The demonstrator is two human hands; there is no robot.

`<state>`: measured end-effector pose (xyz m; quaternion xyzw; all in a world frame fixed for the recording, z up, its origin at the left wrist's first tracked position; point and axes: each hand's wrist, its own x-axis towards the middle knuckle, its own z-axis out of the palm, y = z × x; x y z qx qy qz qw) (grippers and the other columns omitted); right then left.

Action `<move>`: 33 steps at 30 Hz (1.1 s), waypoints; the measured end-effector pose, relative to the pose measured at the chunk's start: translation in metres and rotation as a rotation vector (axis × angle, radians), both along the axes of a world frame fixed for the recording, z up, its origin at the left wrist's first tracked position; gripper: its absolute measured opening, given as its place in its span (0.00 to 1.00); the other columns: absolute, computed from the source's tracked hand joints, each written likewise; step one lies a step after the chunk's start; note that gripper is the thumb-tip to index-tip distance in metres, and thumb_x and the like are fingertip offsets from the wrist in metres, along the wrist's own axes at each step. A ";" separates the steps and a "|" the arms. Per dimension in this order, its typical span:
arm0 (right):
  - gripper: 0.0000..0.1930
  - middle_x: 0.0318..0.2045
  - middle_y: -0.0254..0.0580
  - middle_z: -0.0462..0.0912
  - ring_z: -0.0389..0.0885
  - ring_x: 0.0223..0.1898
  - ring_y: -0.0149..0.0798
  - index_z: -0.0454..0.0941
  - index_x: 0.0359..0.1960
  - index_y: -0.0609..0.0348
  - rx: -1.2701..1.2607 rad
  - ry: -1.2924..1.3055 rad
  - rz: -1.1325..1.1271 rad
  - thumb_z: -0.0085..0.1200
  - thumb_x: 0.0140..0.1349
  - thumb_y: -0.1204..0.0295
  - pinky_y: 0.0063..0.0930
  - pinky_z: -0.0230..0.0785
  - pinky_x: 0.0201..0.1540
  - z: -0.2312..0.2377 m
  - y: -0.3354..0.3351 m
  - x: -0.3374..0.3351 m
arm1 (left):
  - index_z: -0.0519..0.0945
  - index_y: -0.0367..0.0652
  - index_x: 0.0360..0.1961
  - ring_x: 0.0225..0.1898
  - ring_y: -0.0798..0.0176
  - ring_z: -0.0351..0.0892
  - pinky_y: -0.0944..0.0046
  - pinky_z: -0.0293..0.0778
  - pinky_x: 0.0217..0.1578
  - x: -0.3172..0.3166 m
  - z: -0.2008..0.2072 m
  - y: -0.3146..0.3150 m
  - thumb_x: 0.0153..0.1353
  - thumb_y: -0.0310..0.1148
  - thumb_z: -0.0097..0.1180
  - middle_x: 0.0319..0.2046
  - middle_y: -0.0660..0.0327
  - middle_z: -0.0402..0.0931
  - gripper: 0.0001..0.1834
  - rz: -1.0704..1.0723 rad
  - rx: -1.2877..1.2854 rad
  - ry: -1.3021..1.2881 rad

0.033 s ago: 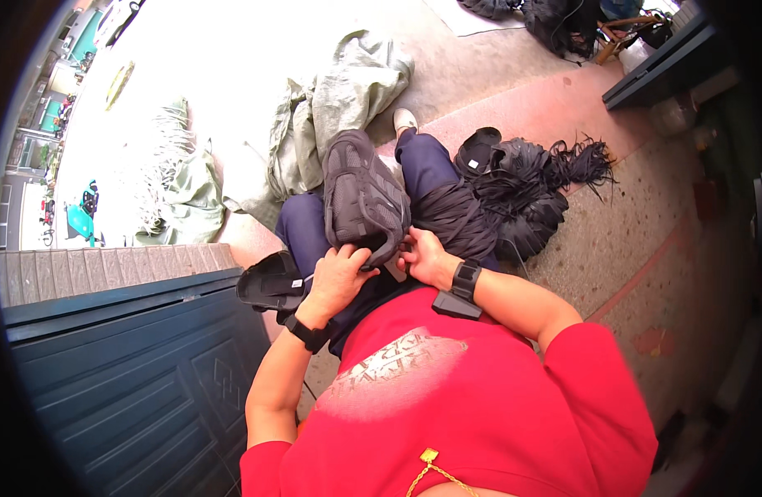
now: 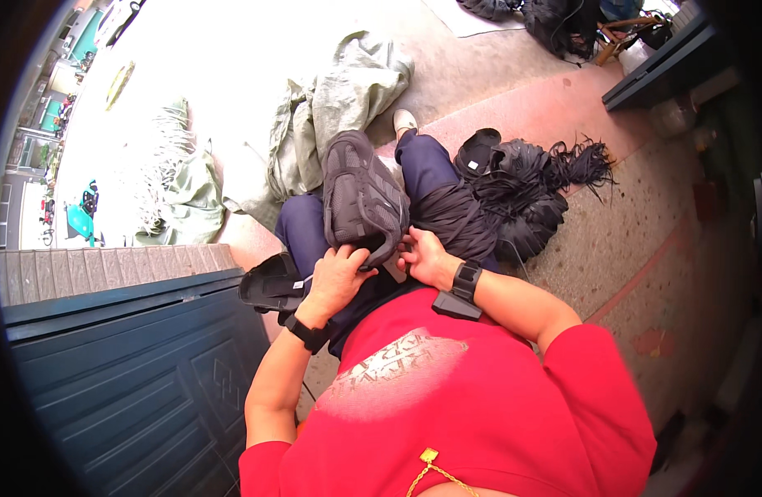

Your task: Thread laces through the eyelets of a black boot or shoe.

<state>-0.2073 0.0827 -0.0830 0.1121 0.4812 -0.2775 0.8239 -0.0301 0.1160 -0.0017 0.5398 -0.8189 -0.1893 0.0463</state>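
A black mesh shoe upper (image 2: pixel 360 186) rests on my lap between my thighs, its dark opening toward me. My left hand (image 2: pixel 339 277) is closed over the near left rim of this upper, fingers curled at the opening. At the near right edge, my right hand (image 2: pixel 426 255) pinches with bent fingers; the fingertips are partly hidden, so the exact grip is hard to see. A bundle of black laces (image 2: pixel 455 217) drapes across my right thigh. Beside my left thigh lies another black upper (image 2: pixel 271 282) with a small white label.
To the right, a pile of black uppers (image 2: pixel 534 219) and loose lace ends (image 2: pixel 584 164) lies on the floor. Pale green sacking (image 2: pixel 360 79) spreads ahead, with white strands (image 2: pixel 170 157) farther left. A blue panelled door (image 2: pixel 141 373) stands at my left.
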 end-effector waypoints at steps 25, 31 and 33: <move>0.11 0.25 0.50 0.76 0.77 0.27 0.51 0.68 0.29 0.61 -1.601 1.402 0.832 0.41 0.59 0.65 0.41 0.70 0.29 0.037 -0.044 0.004 | 0.72 0.35 0.32 0.32 0.49 0.71 0.56 0.68 0.34 -0.015 0.001 0.009 0.53 0.32 0.51 0.33 0.52 0.72 0.11 0.281 -0.454 0.235; 0.10 0.26 0.52 0.75 0.76 0.26 0.53 0.66 0.32 0.62 -1.617 1.414 0.856 0.41 0.60 0.66 0.43 0.70 0.28 0.034 -0.035 0.009 | 0.72 0.36 0.24 0.25 0.47 0.75 0.54 0.71 0.26 -0.003 -0.018 -0.025 0.54 0.35 0.52 0.19 0.48 0.73 0.11 0.509 -0.226 0.105; 0.10 0.27 0.53 0.75 0.76 0.26 0.54 0.65 0.33 0.62 -1.621 1.358 0.853 0.40 0.60 0.67 0.43 0.70 0.28 0.027 -0.037 0.005 | 0.71 0.37 0.22 0.25 0.47 0.75 0.55 0.71 0.26 -0.004 -0.025 -0.022 0.54 0.34 0.52 0.19 0.49 0.73 0.11 0.491 -0.242 0.111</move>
